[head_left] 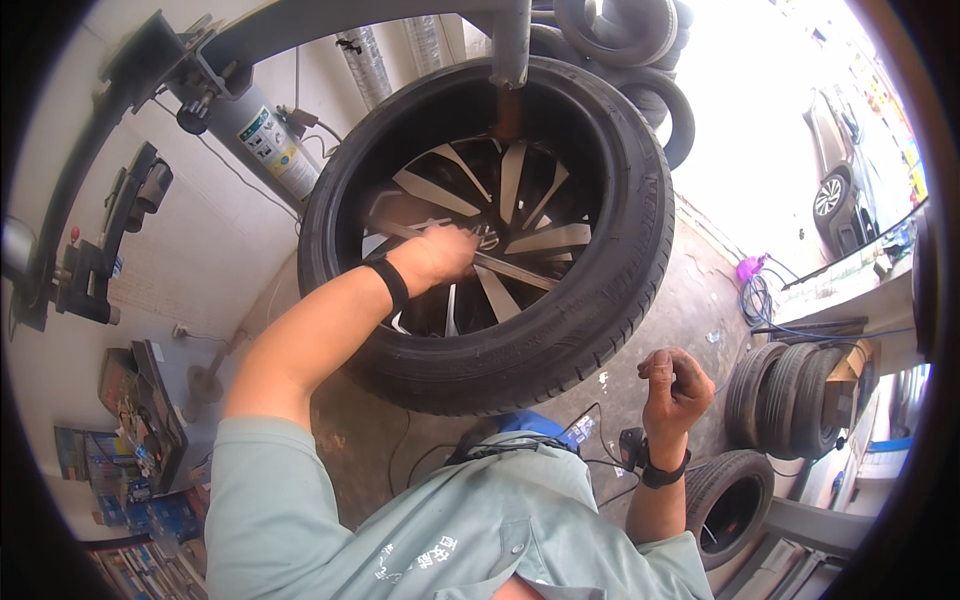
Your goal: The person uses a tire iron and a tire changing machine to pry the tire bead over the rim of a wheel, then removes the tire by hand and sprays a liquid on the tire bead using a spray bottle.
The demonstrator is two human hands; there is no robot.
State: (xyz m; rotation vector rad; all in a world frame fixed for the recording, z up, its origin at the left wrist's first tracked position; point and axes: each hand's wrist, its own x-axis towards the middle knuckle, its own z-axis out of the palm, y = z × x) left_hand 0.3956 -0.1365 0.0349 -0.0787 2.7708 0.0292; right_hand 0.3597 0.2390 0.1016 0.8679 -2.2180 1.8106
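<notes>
A black tyre (620, 290) lies on its side in front of me, around a wheel rim (548, 240) with black and silver spokes. My left hand (440, 252) reaches inside it, closed just beside the hub. A narrow bar (515, 272) runs out from under that hand across the spokes; it looks like a tyre lever. Blur hides the area left of the hand. Off to the right, below the tyre, my right hand (675, 388) is raised with curled, smudged fingers, touching nothing. A vertical metal post (510, 50) of the tyre machine comes down at the tyre's far edge.
The machine's grey cylinder (268, 140) and dark arm (120, 240) stand at left. Several tyres (775, 400) stand at right, with another tyre (730, 505) below them. More tyres (630, 30) are stacked at the back. A blue hose (757, 300) hangs at right. Cables cross the floor.
</notes>
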